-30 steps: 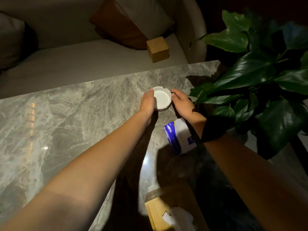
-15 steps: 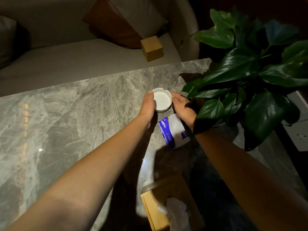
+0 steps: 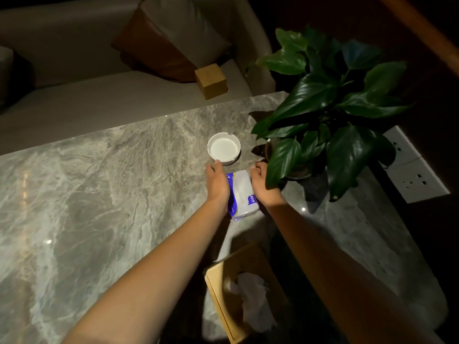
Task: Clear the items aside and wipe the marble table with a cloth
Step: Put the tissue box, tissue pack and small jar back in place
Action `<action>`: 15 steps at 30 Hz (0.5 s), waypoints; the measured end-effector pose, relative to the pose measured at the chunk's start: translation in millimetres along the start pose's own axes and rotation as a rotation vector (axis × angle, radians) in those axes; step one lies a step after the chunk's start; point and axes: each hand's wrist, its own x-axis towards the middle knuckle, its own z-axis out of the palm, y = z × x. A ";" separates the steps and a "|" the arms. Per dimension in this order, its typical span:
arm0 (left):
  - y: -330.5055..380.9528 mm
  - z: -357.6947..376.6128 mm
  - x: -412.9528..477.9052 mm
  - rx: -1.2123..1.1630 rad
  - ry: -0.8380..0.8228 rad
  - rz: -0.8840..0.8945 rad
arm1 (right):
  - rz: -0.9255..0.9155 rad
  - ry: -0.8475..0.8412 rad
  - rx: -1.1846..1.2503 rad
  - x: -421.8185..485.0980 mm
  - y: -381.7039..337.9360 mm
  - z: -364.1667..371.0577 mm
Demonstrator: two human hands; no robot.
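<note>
My left hand (image 3: 218, 181) and right hand (image 3: 260, 181) flank the tissue pack (image 3: 242, 194), palms against its sides, fingers loosely curled. Just beyond my fingertips sits the white ashtray (image 3: 224, 148) on the marble table (image 3: 99, 194); the potted plant (image 3: 323, 108) stands right of my right hand.

The marble table (image 3: 104, 194) carries an ashtray (image 3: 224, 149), tissue pack (image 3: 242, 194), potted plant (image 3: 330, 115) and wooden tissue box (image 3: 223, 289).
</note>
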 end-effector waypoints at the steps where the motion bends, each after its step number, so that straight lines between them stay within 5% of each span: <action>1: 26.4 1.2 -50.8 0.130 0.001 0.095 | 0.001 -0.038 -0.033 -6.6 4.0 -9.9; 7: 50.2 11.8 -183.9 0.534 -0.095 0.635 | -0.068 -0.210 -0.523 -36.2 39.8 -89.1; 12: 17.2 57.1 -215.2 0.492 -0.357 0.335 | -0.021 0.230 -0.030 -114.3 88.1 -150.2; 15: -8.6 74.6 -237.9 0.636 -0.547 0.132 | 0.129 0.322 0.189 -154.8 112.7 -151.9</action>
